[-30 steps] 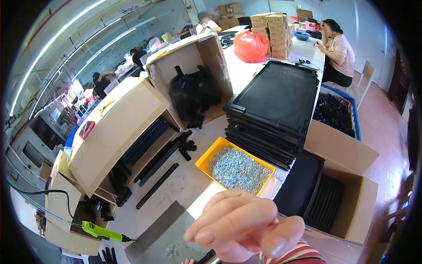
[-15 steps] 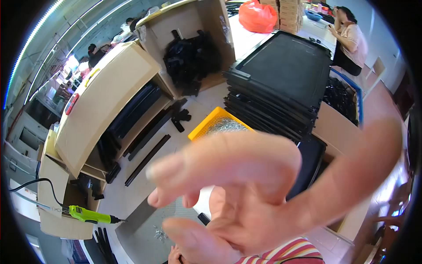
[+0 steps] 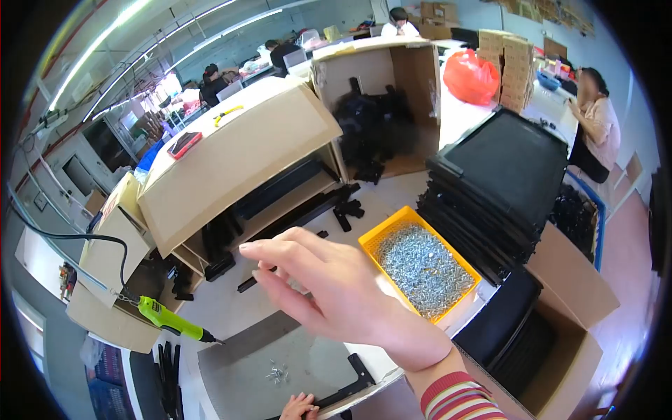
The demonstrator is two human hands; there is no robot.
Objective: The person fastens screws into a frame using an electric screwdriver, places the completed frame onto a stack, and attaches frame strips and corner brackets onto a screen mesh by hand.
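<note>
My right hand (image 3: 325, 283), in a striped sleeve, is raised over the work surface with its fingers apart and bent; nothing shows in it. Just right of it sits a yellow basket (image 3: 364, 241) filled with small metal screws (image 3: 423, 269). Low in the view, my left hand (image 3: 299, 407) rests at a black frame part (image 3: 358, 378), its fingers closed around or against the bar. On the grey mat (image 3: 241, 350) lies a small pile of screws (image 3: 277, 372). A green electric screwdriver (image 3: 168, 318) points at the mat's left edge.
Cardboard boxes (image 3: 238, 168) with black parts stand behind. Black panels (image 3: 511, 168) are stacked at the right, above an open carton (image 3: 577, 350). A red bag (image 3: 470, 77) is farther back. A person (image 3: 595, 129) sits at the far right; others are in the background.
My right hand has moved away from the camera and now appears smaller over the surface. The view has shifted, showing the whole screw basket and my left hand at the black bar.
</note>
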